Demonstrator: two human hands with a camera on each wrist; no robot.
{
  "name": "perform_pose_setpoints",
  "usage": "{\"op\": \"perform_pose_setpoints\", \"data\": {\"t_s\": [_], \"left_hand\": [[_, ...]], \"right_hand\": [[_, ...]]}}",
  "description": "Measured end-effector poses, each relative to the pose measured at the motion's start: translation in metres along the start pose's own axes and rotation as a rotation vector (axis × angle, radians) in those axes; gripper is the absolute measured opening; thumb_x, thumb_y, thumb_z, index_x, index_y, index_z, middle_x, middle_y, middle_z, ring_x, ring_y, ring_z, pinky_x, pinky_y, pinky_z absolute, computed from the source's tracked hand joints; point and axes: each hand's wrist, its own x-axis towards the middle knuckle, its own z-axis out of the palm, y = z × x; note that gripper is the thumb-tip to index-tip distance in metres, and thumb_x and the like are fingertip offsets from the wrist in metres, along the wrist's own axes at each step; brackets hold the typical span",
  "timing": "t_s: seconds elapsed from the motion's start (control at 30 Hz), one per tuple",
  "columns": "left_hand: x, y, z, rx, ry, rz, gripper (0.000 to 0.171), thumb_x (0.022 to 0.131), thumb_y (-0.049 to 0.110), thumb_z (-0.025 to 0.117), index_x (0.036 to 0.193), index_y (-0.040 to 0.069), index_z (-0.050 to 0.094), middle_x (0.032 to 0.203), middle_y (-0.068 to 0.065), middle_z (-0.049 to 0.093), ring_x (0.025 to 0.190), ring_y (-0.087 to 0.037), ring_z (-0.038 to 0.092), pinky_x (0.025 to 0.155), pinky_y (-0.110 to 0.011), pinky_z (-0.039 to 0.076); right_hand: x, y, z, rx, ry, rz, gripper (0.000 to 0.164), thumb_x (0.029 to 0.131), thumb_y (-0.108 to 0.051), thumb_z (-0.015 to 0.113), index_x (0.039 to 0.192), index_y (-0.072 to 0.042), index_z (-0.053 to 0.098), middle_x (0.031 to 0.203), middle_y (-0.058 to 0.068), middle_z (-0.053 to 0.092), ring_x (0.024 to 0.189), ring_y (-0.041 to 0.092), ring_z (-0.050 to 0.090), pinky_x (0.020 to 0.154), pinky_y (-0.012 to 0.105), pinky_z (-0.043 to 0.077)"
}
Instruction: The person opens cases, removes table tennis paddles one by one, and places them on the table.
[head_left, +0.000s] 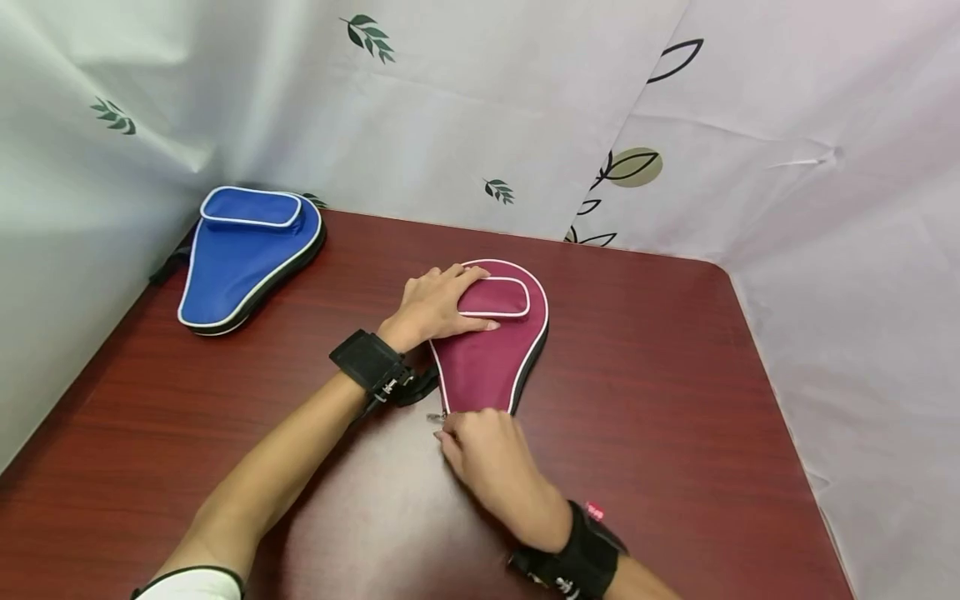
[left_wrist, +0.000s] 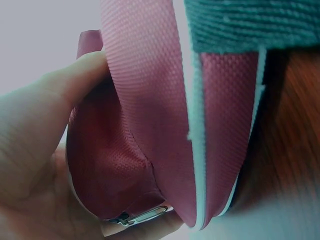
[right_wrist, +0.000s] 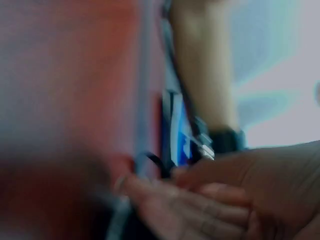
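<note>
A maroon table tennis bat case [head_left: 487,362] with white piping lies on the table, its narrow end toward me. My left hand [head_left: 435,308] rests on its wide end with fingers fairly straight. In the left wrist view the thumb and fingers lie on either side of the case's raised pocket [left_wrist: 100,145], where a small zip pull [left_wrist: 147,215] shows. My right hand [head_left: 498,467] is curled over the narrow end and grips it; its fingertips are hidden from above. Beside its thumb a metal zip pull [head_left: 435,417] sticks out. The right wrist view is blurred.
A blue bat case [head_left: 243,258] of the same shape lies at the table's far left corner. A black strap [head_left: 416,387] shows beside the maroon case. White leaf-patterned sheeting [head_left: 450,108] borders the reddish-brown table [head_left: 652,400] at the back and sides.
</note>
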Motion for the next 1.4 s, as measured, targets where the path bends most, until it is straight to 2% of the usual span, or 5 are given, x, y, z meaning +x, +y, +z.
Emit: {"op": "perform_pose_setpoints", "data": {"t_s": [0.37,0.77,0.9,1.0,1.4], "left_hand": [[0.001,0.002,0.000,-0.004,-0.018,-0.005,0.085,0.077,0.075,0.068,0.149,0.038,0.042,0.146,0.001,0.049,0.111,-0.028,0.052,0.083,-0.053,0.046],[-0.010,0.033,-0.013,0.056,0.026,0.103,0.081,0.083,0.063,0.072,0.149,0.026,0.046,0.156,-0.017,0.033,0.136,-0.037,0.035,0.105,-0.060,0.034],[-0.026,0.081,-0.009,0.205,0.191,0.272,0.057,0.087,0.059,0.070,0.123,0.016,0.064,0.117,-0.011,0.059,0.104,-0.030,0.056,0.083,-0.044,0.047],[-0.025,0.106,0.005,0.272,0.119,0.325,0.046,0.088,0.057,0.070,0.106,0.015,0.069,0.093,-0.004,0.065,0.079,-0.025,0.062,0.062,-0.037,0.051],[-0.018,0.100,0.005,0.223,0.164,0.278,0.024,0.080,0.036,0.075,0.083,0.016,0.063,0.063,0.001,0.057,0.054,-0.023,0.057,0.046,-0.038,0.046]], "right_hand": [[0.033,0.153,-0.036,0.691,0.199,0.488,0.027,0.104,-0.020,0.057,0.093,0.002,0.068,0.068,0.014,0.070,0.053,0.021,0.068,0.047,0.032,0.053],[0.035,0.170,0.007,0.366,0.000,0.526,0.016,0.095,-0.023,0.060,0.084,-0.013,0.065,0.060,-0.004,0.068,0.051,0.011,0.066,0.064,0.031,0.048],[0.036,0.172,0.004,0.274,0.020,0.523,0.019,0.095,-0.027,0.061,0.082,-0.014,0.066,0.058,-0.006,0.066,0.052,0.011,0.062,0.064,0.035,0.046],[0.037,0.176,0.000,0.258,0.037,0.532,0.022,0.095,-0.029,0.062,0.080,-0.014,0.067,0.058,-0.006,0.065,0.053,0.013,0.061,0.062,0.035,0.045],[0.036,0.176,0.002,0.313,-0.016,0.512,0.023,0.098,-0.029,0.062,0.081,-0.014,0.066,0.057,-0.008,0.065,0.049,0.011,0.064,0.063,0.033,0.047]]}}
